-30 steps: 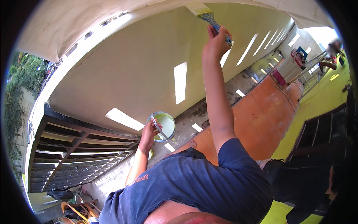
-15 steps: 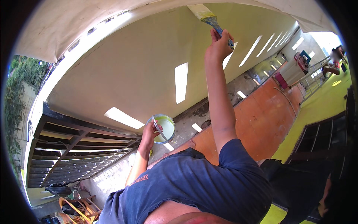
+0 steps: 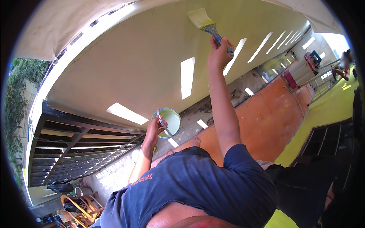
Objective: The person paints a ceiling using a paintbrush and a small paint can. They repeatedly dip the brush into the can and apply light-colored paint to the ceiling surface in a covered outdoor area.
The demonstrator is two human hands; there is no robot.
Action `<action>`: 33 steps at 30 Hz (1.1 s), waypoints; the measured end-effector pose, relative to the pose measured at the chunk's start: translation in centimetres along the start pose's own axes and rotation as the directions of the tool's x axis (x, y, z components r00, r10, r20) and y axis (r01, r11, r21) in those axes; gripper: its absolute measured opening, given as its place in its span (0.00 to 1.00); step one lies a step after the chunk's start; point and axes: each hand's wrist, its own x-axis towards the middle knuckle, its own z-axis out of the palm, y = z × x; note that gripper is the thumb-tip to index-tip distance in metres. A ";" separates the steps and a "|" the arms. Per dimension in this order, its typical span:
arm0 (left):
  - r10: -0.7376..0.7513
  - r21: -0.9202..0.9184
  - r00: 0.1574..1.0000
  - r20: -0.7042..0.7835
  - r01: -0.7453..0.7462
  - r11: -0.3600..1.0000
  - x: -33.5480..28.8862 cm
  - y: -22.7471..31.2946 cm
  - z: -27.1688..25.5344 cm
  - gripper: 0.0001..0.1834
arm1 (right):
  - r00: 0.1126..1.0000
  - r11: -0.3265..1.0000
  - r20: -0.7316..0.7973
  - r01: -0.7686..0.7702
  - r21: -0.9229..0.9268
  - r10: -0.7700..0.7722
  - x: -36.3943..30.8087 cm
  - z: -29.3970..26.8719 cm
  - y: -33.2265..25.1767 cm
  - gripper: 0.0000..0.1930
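My right hand (image 3: 221, 53) is closed round the blue handle of a wide paintbrush (image 3: 208, 27). Its pale, paint-coated bristles lie against the upper part of the wall (image 3: 148, 57), tilted up and to the left. Lower down, my left hand (image 3: 155, 128) grips the handle of a round paint bucket (image 3: 175, 124), holding it up in front of the wall. Pale greenish-white paint shows inside the bucket, with yellow-green smears along the inner rim.
Dark slatted metalwork (image 3: 62, 136) stands at the left. An orange floor (image 3: 262, 121) runs to the right beside a grey concrete strip. Farther right are a ladder (image 3: 323, 85) and another person (image 3: 345, 64). A wooden chair (image 3: 81, 209) stands at lower left.
The paintbrush and my right hand have moved slightly left and down along the wall. The bucket in my left hand has shifted a little up and right.
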 end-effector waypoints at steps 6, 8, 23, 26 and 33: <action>-0.045 0.030 0.999 -0.006 0.045 0.999 -0.4 -0.2 -0.5 0.21 | 0.976 0.966 -0.215 -0.071 -0.248 0.017 -3.7 -10.6 5.3 0.07; -0.049 0.039 0.999 -0.012 0.049 0.998 -0.6 -0.2 -0.6 0.21 | 0.969 0.945 -0.245 -0.089 -0.314 0.010 -4.0 -11.2 5.6 0.06; -0.021 0.049 1.000 0.022 0.020 0.999 -0.8 0.0 -1.7 0.20 | 0.999 0.994 -0.035 0.037 -0.099 -0.040 -0.6 -3.0 2.3 0.08; -0.033 0.042 0.999 0.012 0.032 0.999 -0.4 -0.2 -1.9 0.20 | 0.975 0.977 -0.220 -0.077 -0.199 0.032 -2.4 -8.9 5.7 0.07; -0.026 0.024 1.000 0.016 0.026 0.999 -0.5 -0.1 -2.5 0.21 | 0.964 0.934 -0.265 -0.120 -0.337 0.028 -2.2 -12.8 6.6 0.07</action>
